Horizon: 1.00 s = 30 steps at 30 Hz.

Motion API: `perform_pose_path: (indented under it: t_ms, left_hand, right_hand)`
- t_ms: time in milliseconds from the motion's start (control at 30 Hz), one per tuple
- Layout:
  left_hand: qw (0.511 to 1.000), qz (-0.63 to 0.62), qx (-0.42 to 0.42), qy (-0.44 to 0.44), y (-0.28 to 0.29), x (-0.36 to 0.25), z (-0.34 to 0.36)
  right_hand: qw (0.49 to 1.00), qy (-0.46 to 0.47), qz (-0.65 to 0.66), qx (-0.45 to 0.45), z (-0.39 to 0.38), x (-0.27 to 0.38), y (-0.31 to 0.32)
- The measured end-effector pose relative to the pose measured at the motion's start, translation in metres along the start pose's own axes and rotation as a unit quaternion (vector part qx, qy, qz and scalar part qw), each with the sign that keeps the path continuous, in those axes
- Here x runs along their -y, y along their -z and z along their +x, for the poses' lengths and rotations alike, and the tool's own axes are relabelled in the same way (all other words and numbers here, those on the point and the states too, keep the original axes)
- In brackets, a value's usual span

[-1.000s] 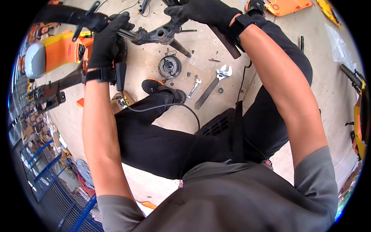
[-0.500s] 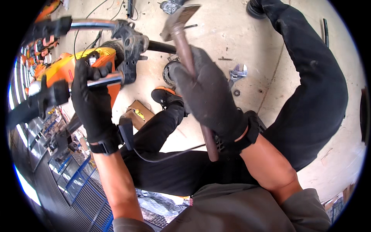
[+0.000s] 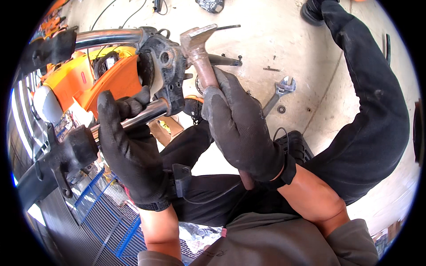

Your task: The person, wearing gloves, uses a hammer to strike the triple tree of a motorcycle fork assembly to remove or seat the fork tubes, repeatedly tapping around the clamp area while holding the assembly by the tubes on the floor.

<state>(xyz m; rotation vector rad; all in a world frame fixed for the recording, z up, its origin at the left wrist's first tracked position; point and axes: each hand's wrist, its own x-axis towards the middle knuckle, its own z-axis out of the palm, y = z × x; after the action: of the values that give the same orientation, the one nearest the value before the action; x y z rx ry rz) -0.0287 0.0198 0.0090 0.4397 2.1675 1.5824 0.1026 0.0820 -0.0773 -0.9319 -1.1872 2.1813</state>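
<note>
A motorcycle front fork lies across the left half, with two chrome tubes [image 3: 108,38] joined by a black clamp [image 3: 171,60]. My left hand [image 3: 133,155], in a dark glove, is closed round the nearer chrome fork tube [image 3: 153,111]. Gripped in my gloved right hand [image 3: 242,128] is a hammer [image 3: 204,66] with a worn brown handle and a rusty metal head. Its head overlaps the clamp's right edge and the black stem [image 3: 224,60] that sticks out there. Whether the head touches the clamp I cannot tell.
An adjustable wrench [image 3: 284,86], a small ring [image 3: 281,109] and a thin bolt [image 3: 271,69] lie on the concrete floor. Orange bodywork [image 3: 117,82] stands behind the fork. Under it is an open cardboard box [image 3: 171,128]. My black-trousered legs [image 3: 368,119] frame the work.
The hammer head has come down and left to the clamp's edge. My left hand has shifted right along with the view, still round the nearer tube. The fork appears larger and closer.
</note>
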Motion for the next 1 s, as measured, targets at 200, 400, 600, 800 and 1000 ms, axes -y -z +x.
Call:
perform_pose_path:
  t_ms: [200,400,600,800,1000]
  left_hand:
    - [0.995,0.018,0.061,-0.071,0.002,0.010,-0.013]
    - [0.998,0.018,0.030,-0.053,0.003,0.008,-0.014]
    - [0.971,0.205,0.038,-0.119,0.013,0.011,-0.014]
    - [0.876,0.401,0.082,-0.255,0.021,0.015,-0.016]
    - [0.856,0.437,0.097,-0.258,0.015,0.008,-0.026]
  right_hand:
    - [0.999,0.040,-0.019,-0.025,-0.007,-0.007,-0.003]
    - [0.981,0.162,-0.086,-0.065,0.000,-0.011,-0.003]
    - [1.000,-0.020,-0.020,-0.007,-0.002,0.001,0.000]
    - [0.993,0.089,-0.063,-0.033,-0.003,0.015,-0.006]
    - [0.999,0.016,-0.030,-0.005,-0.003,0.009,-0.002]
